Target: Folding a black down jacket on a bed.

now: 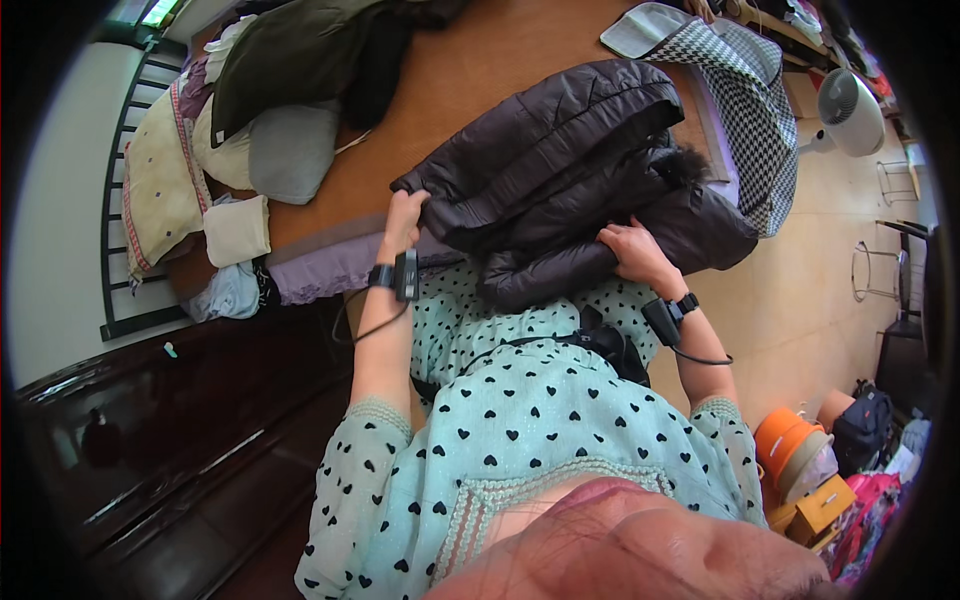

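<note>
A dark quilted puffer jacket (pixel 555 157) with a tuft of dark fur trim (pixel 679 166) lies partly over the near edge of a bed with a brown mat (pixel 420 97). My left hand (pixel 405 217) pinches the jacket's left corner between thumb and fingers. Lower down and to the right, my right hand (pixel 634 247) grips a fold of the jacket near its lower edge. The jacket hangs in front of my patterned dress. Its underside is hidden. Each wrist wears a strap with a small black device and a cable.
Dark green clothing (pixel 292 67), a grey cushion (pixel 292 154) and a folded cream cloth (pixel 236 230) lie at the bed's left. A houndstooth fabric item (pixel 761 127) drapes over the right side. A white fan (pixel 850 112), stools and an orange bucket (pixel 784 439) stand further right; a dark wooden cabinet (pixel 172 420) is lower left.
</note>
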Demonstrator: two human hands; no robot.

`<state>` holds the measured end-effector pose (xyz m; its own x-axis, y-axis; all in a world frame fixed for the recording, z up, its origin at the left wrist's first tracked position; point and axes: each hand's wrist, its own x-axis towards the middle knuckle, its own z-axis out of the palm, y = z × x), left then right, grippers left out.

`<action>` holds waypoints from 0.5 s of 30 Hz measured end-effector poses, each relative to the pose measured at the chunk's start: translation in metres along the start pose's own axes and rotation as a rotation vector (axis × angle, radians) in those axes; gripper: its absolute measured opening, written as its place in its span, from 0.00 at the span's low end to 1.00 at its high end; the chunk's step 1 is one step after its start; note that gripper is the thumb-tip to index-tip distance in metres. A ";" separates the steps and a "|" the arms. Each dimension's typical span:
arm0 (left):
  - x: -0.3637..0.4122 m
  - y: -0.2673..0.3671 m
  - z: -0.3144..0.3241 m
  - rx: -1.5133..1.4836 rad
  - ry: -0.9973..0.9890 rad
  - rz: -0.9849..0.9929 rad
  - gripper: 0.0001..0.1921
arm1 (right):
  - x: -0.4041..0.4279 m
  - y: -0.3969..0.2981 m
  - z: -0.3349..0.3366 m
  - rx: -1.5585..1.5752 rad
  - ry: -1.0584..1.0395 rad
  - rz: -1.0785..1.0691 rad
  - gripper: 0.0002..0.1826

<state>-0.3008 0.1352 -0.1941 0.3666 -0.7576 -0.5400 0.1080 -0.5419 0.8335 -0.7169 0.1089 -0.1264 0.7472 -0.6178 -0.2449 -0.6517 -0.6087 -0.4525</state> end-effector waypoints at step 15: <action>-0.096 -0.004 0.046 1.065 0.648 0.830 0.48 | 0.003 0.000 0.002 -0.075 -0.056 0.026 0.24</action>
<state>-0.3787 0.1941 -0.1510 0.3501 -0.8405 0.4135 -0.9323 -0.2697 0.2412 -0.7147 0.1077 -0.1288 0.7346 -0.6066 -0.3039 -0.6773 -0.6295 -0.3807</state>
